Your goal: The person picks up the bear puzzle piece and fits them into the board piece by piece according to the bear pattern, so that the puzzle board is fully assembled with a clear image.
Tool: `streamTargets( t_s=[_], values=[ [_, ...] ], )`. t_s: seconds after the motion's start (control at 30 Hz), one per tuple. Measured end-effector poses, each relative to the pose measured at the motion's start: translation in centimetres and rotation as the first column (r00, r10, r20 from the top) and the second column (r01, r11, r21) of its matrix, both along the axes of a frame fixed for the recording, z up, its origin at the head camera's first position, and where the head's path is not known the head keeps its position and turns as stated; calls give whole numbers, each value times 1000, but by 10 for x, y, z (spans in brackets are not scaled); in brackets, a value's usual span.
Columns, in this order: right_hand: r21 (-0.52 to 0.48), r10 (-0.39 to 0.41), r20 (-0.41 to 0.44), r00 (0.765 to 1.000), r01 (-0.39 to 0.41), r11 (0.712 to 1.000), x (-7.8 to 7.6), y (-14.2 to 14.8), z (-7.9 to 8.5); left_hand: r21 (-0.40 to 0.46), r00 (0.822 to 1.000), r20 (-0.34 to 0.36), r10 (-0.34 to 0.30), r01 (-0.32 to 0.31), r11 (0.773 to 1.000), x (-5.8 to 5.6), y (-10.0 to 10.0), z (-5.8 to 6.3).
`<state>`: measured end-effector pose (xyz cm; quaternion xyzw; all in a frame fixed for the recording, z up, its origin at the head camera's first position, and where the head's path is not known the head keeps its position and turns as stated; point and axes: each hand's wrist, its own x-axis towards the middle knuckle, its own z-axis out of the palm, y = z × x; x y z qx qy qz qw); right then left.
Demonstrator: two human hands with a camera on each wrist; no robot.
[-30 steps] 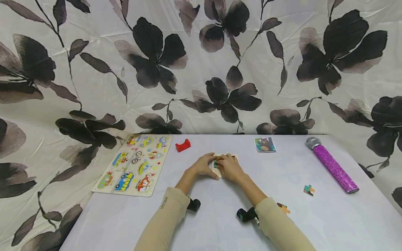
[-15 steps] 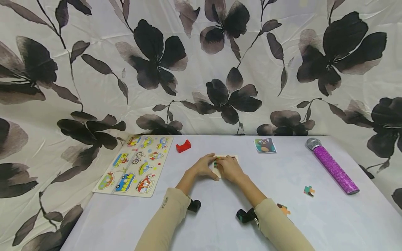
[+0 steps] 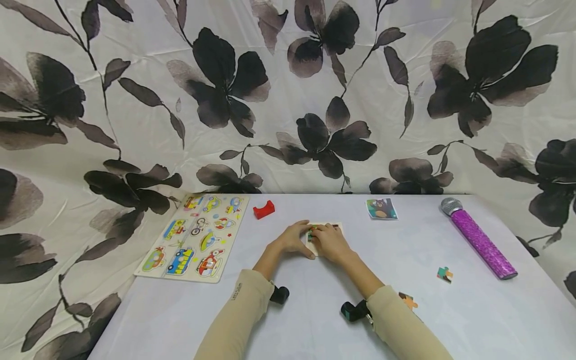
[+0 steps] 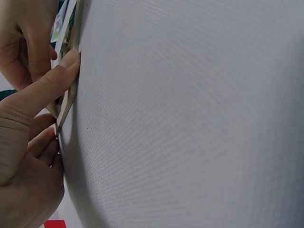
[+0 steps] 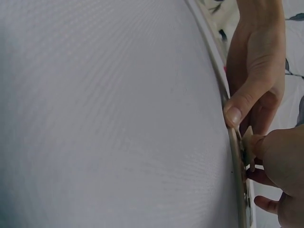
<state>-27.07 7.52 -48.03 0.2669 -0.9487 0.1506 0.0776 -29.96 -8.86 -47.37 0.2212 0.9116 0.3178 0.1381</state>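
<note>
A small wooden puzzle tray [image 3: 311, 247] lies flat on the white table between both hands. My left hand [image 3: 291, 240] grips its left side, thumb at the near edge and fingers at the far side. Over the tray, my right hand [image 3: 330, 242] pinches a jigsaw piece [image 5: 248, 145], which stands tilted against the tray in the right wrist view. Fingers of the right hand cover much of the tray; a bit of green picture shows beside them. In the left wrist view the tray [image 4: 68, 102] appears edge-on under the left thumb.
Loose jigsaw pieces [image 3: 444, 274] lie to the right, one partly behind the right sleeve [image 3: 400, 320]. A bear picture card [image 3: 381, 209] and a glittery purple microphone [image 3: 483, 242] are farther back. A vehicle puzzle board [image 3: 189, 235] and a red notched block [image 3: 263, 209] stand left.
Fingers of the right hand have shifted slightly over the tray, drawing closer together around the piece. The left hand keeps its grip in place.
</note>
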Motion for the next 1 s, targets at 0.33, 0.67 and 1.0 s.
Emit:
streamTargets(
  t_s=[0.33,0.67,1.0],
  values=[
    [-7,-16,40,999,16,1000,3,-1,2,-10,1000,19,10,-10,1000,-2,2,-1],
    [-78,-33,-12,999,32,996,4,-2,-5,4,1000,8,4,-4,1000,-2,0,-2],
    [-68,-52,-38,998,49,996,1,-3,-3,-1,1000,2,5,-5,1000,1,1,2]
  ],
)
